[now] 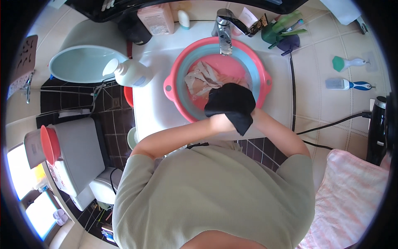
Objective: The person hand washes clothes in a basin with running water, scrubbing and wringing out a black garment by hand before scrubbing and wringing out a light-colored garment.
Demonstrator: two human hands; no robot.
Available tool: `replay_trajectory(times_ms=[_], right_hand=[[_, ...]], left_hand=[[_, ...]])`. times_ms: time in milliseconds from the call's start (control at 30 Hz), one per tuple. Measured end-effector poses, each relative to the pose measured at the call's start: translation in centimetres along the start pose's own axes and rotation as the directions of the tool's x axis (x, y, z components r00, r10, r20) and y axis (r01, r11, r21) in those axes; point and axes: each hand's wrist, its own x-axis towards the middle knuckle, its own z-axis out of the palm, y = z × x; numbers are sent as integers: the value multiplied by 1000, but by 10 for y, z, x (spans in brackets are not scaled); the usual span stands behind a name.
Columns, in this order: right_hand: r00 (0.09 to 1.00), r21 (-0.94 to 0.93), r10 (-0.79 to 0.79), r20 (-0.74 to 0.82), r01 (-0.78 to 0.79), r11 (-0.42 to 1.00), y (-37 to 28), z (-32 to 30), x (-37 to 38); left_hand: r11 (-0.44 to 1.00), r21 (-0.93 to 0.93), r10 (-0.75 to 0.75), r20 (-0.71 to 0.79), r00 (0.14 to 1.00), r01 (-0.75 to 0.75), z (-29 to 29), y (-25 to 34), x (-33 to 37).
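Over the near rim of a pink and light-blue round basin (169,88), a black cloth (229,99) is bunched up with one corner hanging down. My left hand (223,122) comes to it from the left and my right hand (258,118) from the right. Both are closed on the cloth, which covers most of the fingers. Inside the basin a pale beige crumpled cloth (203,81) lies in shallow water against the pink bottom. A chrome faucet (225,35) stands over the basin's far rim.
The basin sits on a white sink counter (151,110). On the left are a white pump bottle (134,74) and a large pale bucket (89,62). A green holder with brushes (273,33) stands back right; a pink-striped towel (348,199) and black hair dryer (377,133) are right.
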Motion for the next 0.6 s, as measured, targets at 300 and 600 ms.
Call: replay_trajectory(times_ms=[300,600], right_hand=[[885,539,-411,-219,461,706,69,-45,-8],[601,-229,-773,-205,738,635,77,-67,-8]], left_hand=[[459,-824,-801,-221,556,333,4,-18,0],[-337,-940,-860,329,391,51,-48,-20,6]])
